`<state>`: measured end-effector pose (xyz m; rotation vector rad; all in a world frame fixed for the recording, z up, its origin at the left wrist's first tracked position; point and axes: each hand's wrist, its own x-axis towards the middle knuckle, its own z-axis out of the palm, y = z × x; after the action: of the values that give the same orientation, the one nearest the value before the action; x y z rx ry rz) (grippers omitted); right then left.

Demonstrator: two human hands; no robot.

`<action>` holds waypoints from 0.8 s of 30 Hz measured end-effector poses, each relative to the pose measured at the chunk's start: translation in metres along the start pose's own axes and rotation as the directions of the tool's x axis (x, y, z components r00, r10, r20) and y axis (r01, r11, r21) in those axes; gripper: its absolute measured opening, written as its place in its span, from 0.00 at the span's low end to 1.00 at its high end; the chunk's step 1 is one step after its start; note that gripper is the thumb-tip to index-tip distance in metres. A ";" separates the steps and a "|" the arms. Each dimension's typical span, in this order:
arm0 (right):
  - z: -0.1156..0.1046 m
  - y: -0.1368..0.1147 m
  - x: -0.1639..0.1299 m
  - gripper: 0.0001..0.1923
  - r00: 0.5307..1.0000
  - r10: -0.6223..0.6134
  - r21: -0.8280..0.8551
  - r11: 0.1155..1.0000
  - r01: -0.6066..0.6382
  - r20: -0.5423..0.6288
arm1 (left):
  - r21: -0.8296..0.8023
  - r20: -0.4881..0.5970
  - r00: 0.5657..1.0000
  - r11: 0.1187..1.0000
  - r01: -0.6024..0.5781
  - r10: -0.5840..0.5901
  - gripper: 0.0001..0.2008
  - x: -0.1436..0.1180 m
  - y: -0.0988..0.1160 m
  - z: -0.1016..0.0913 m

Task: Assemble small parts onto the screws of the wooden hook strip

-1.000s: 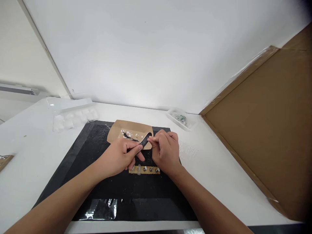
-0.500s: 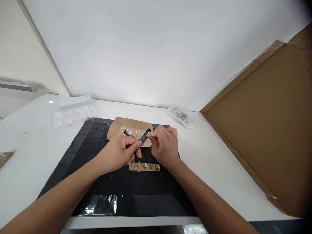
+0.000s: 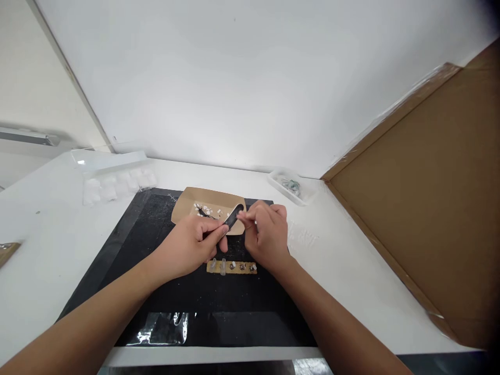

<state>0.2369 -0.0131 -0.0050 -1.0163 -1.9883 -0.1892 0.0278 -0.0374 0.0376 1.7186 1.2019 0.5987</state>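
My left hand (image 3: 191, 246) grips a slim black tool (image 3: 233, 217), its tip pointing up and right. My right hand (image 3: 266, 235) is pinched at that tip, fingers closed on something too small to make out. Both hands hover over a black mat (image 3: 128, 250). Just below them lies a small tan strip (image 3: 232, 267) carrying several small studs and a clear piece. Behind the hands sits a tan card tray (image 3: 187, 204) with several tiny white bits and a black piece.
A clear plastic compartment tray (image 3: 117, 183) lies at the back left. A small clear dish (image 3: 291, 187) with greenish parts stands at the back right. A large cardboard sheet (image 3: 429, 198) leans along the right. A shiny plastic bag (image 3: 167, 328) lies on the mat's near edge.
Both hands have stayed together at the tool's tip, shifting slightly up in view. My right fingers have adjusted a little at the tip. Nothing was let go.
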 end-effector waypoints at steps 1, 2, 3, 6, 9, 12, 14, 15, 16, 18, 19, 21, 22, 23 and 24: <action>-0.001 -0.001 0.001 0.13 1.000 0.008 -0.005 1.000 -0.008 -0.015 | 0.005 -0.011 1.000 1.000 -0.009 0.009 0.24 0.000 0.001 0.000; -0.002 -0.001 0.002 0.13 1.000 0.001 0.001 1.000 -0.001 -0.006 | 0.009 -0.016 1.000 1.000 -0.009 0.009 0.24 0.000 0.001 0.000; -0.002 -0.002 0.002 0.13 0.999 -0.024 0.015 1.000 0.023 0.024 | 0.015 -0.004 1.000 1.000 -0.009 0.009 0.24 0.000 0.002 0.001; -0.003 -0.004 0.003 0.13 0.994 -0.077 0.025 0.997 0.075 0.078 | 0.031 -0.006 1.000 0.999 -0.019 0.019 0.24 -0.001 0.002 0.002; -0.004 -0.003 0.004 0.13 1.000 0.006 -0.015 1.000 -0.006 -0.011 | 0.042 -0.008 1.000 0.999 -0.019 0.019 0.25 -0.001 0.001 0.004; -0.005 -0.003 0.004 0.14 0.997 -0.037 0.023 0.999 0.035 0.067 | 0.068 -0.010 1.000 0.997 -0.024 0.025 0.25 -0.002 0.001 0.005; -0.005 -0.004 0.004 0.15 0.997 -0.053 0.002 0.999 0.053 0.061 | 0.095 -0.025 0.999 0.995 -0.039 0.042 0.25 -0.003 0.002 0.005; -0.005 -0.005 0.004 0.15 0.998 -0.046 -0.019 0.999 0.046 0.032 | 0.109 -0.034 0.998 0.993 -0.043 0.047 0.25 -0.003 0.002 0.004; -0.005 -0.006 0.004 0.15 0.999 -0.043 -0.029 0.999 0.044 0.017 | 0.123 -0.042 0.998 0.991 -0.045 0.051 0.24 -0.003 0.002 0.004; -0.005 -0.007 0.004 0.15 0.997 -0.060 -0.028 0.998 0.061 0.040 | 0.153 -0.044 0.997 0.987 -0.054 0.061 0.24 -0.003 0.001 0.003; -0.005 -0.007 0.004 0.15 0.995 -0.072 -0.026 0.997 0.074 0.068 | 0.165 -0.042 0.997 0.984 -0.063 0.071 0.23 -0.003 0.001 0.003; -0.004 -0.008 0.004 0.15 0.995 -0.068 -0.048 0.996 0.072 0.071 | 0.191 -0.051 0.993 0.977 -0.095 0.107 0.23 -0.003 0.000 0.004; -0.004 -0.009 0.004 0.15 0.998 -0.049 -0.068 0.996 0.052 0.043 | 0.208 -0.064 0.989 0.971 -0.115 0.131 0.23 -0.002 -0.001 0.004; -0.004 -0.009 0.004 0.15 0.999 -0.034 -0.082 0.996 0.035 0.020 | 0.231 -0.076 0.984 0.963 -0.137 0.158 0.22 -0.002 -0.001 0.005; -0.005 -0.010 0.004 0.15 0.999 -0.028 -0.088 0.996 0.029 0.016 | 0.259 -0.089 0.978 0.952 -0.160 0.189 0.22 -0.002 -0.002 0.006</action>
<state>0.2319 -0.0193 0.0032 -1.0484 -2.0233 -0.2887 0.0306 -0.0414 0.0337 2.0444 1.2552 0.6811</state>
